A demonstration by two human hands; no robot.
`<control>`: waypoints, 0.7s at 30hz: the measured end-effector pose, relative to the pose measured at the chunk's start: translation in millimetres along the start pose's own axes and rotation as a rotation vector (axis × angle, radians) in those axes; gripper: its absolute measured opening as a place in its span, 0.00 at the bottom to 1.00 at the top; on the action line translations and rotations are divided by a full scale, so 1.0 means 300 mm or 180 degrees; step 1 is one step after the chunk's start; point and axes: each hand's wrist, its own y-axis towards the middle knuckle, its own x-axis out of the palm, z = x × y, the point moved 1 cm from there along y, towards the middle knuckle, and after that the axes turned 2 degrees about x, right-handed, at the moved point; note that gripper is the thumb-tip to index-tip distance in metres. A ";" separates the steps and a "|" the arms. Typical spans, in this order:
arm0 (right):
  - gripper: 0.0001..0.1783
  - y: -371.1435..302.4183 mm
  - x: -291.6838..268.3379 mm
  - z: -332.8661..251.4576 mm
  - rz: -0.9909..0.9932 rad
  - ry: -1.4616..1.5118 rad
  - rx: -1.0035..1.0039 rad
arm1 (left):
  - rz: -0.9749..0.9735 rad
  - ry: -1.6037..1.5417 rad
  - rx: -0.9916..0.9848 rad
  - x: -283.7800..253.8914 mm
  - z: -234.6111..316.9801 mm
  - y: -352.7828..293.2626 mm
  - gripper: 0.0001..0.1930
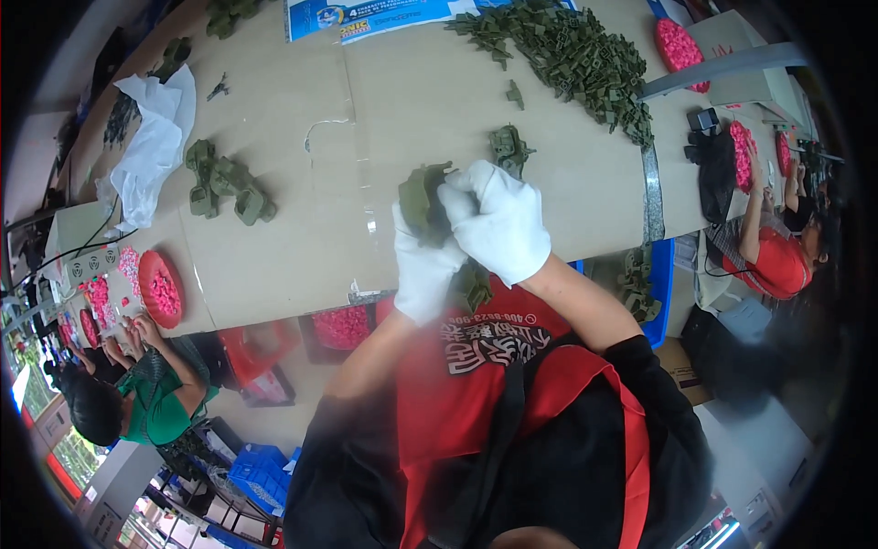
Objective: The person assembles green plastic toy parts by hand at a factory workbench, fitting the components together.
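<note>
Working an olive-green moulded part (pixel 417 205) | left hand (pixel 426 271) gripping it; right hand (pixel 501 223) curled, hold hidden | apparently fitting; next likely needs steady pressure

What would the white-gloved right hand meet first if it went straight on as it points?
Probably the olive-green plastic piece held by the white-gloved left hand; the right hand may touch it, though depth is unclear.

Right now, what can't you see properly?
In the head view:
- The held olive-green plastic part: partly hidden by the gloved left hand and right hand.
- The blue printed sheet: cut off by the top edge.
- The olive-green heap: pieces too small and overlapped to count.
</note>
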 end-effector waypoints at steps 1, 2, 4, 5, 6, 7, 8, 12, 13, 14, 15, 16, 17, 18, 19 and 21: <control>0.05 0.015 -0.004 -0.003 -0.0008 -0.0001 0.0012 | 0.0068 0.0086 0.0127 0.001 0.005 0.002 0.34; 0.05 0.035 -0.006 0.001 -0.0215 0.0309 0.0422 | 0.0135 0.0377 0.0059 -0.002 0.009 0.008 0.33; 0.05 0.051 -0.006 0.011 -0.0407 0.0622 0.0870 | 0.0076 0.0387 -0.0230 0.004 0.046 0.001 0.32; 0.06 0.054 -0.003 0.018 -0.0309 0.0617 0.0744 | 0.0028 0.0386 -0.0498 0.008 0.054 0.000 0.32; 0.06 0.057 0.003 0.026 -0.0218 0.0609 0.0607 | -0.0062 0.0658 0.0252 0.018 0.035 0.023 0.31; 0.06 0.044 0.019 0.040 0.0052 0.0390 0.0084 | -0.0060 0.0661 0.0240 0.007 0.020 0.032 0.31; 0.07 0.062 0.015 0.060 -0.0168 0.0424 0.0306 | -0.0145 0.0794 0.0128 -0.006 0.008 0.044 0.32; 0.07 0.097 0.033 0.109 -0.0320 0.0627 0.0485 | -0.0298 0.0266 -0.0644 0.014 0.032 0.113 0.29; 0.07 0.130 0.019 0.117 -0.0331 0.0618 0.0496 | -0.0367 0.0171 -0.0897 -0.001 0.044 0.129 0.28; 0.09 0.190 0.013 0.135 -0.1257 0.1209 0.1238 | -0.0598 0.0053 -0.1827 -0.085 0.007 0.136 0.24; 0.11 0.244 0.028 0.163 -0.2187 0.1788 0.1969 | -0.0346 -0.0300 -0.1822 -0.102 -0.036 0.141 0.23; 0.16 0.292 0.069 0.263 -0.1667 0.1319 0.1655 | -0.0207 -0.0712 -0.2071 -0.100 -0.032 0.145 0.24; 0.22 0.340 0.117 0.404 -0.1110 0.0835 0.1359 | -0.0104 -0.1124 -0.2338 -0.100 -0.033 0.157 0.25; 0.25 0.403 0.144 0.518 -0.0835 -0.0145 0.1512 | 0.0023 -0.1247 -0.2142 -0.130 -0.066 0.158 0.26; 0.29 0.449 0.144 0.625 -0.0539 -0.1133 0.1674 | 0.0173 -0.1366 -0.2236 -0.139 -0.068 0.164 0.28; 0.33 0.472 0.170 0.801 -0.0937 -0.1595 0.2108 | 0.0073 -0.1734 -0.2517 -0.191 -0.071 0.158 0.29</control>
